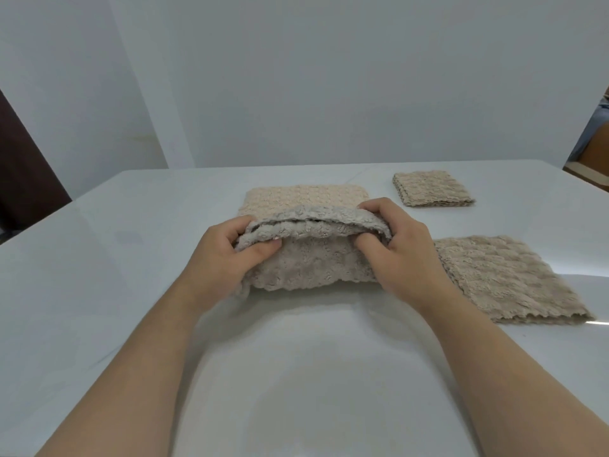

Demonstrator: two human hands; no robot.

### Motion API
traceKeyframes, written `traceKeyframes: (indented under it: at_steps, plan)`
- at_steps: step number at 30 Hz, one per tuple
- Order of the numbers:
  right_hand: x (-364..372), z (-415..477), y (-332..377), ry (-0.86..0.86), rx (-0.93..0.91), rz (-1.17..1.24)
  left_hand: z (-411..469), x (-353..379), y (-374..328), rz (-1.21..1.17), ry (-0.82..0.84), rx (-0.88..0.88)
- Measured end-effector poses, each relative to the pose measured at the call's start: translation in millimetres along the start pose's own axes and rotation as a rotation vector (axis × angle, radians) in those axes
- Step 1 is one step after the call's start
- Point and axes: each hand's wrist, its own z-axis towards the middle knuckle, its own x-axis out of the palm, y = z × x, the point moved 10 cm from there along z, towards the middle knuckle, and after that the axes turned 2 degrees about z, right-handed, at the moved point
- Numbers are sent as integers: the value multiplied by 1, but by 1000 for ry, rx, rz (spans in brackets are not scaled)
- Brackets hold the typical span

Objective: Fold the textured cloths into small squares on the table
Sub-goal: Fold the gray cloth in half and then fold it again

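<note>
A grey-beige textured cloth (309,265) lies at the middle of the white table (99,275), its near part lifted and doubled over toward the far edge. My left hand (227,258) pinches the raised fold at its left end. My right hand (398,249) pinches the same fold at its right end. The cloth's far part (306,197) lies flat and shows a peach-beige face. A small folded square cloth (430,188) sits at the back right. A larger beige cloth (507,278) lies flat to the right of my right hand.
A pale wall rises just behind the table's far edge. A dark panel (23,179) stands at the far left. At the far right edge a wooden piece and some blue fabric (593,136) show beyond the table corner.
</note>
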Motion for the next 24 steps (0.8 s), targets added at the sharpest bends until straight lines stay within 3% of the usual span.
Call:
traceKeyframes:
  at_steps: [5,9,12,15,21,24]
  plan:
    - [2,2,-11,74,211,179,-9,22,5,-451,279,-176]
    - [19,-11,-28,181,608,688,-18,23,12,-623,325,-277]
    - [26,-26,-38,287,825,792,-21,23,22,-652,293,-409]
    - [20,-24,-51,307,799,607,-20,21,33,-488,169,-509]
    - [3,-12,-45,244,523,55,-3,0,32,-89,4,-313]
    - [-7,-8,-40,156,440,-74,2,-14,27,61,-137,-215]
